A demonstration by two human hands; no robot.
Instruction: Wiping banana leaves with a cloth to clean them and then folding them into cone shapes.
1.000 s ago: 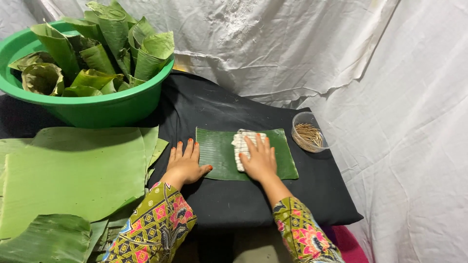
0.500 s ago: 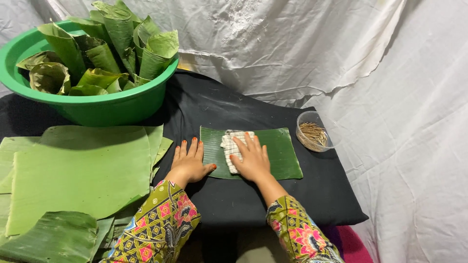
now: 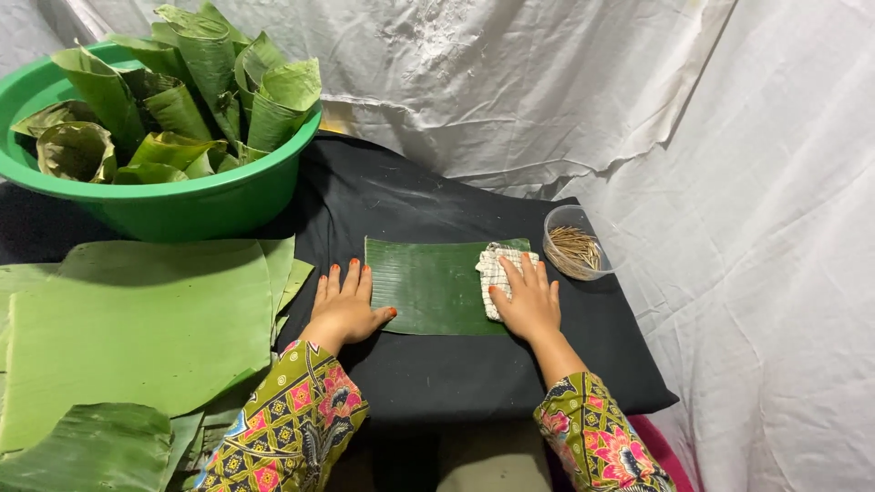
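Right hand (image 3: 529,305) is pressed flat on a checked cloth (image 3: 493,270) over the leaf piece (image 3: 424,284), steadied at its left edge by the flat, empty left hand (image 3: 346,308).

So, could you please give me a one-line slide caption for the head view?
Right hand presses a checked cloth on a banana leaf; left hand flat at its edge.

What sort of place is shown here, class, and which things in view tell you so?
Probably a makeshift food-wrapping station: a cut banana leaf on a black-covered table, a green basin of folded leaf cones, and white sheets hung behind.
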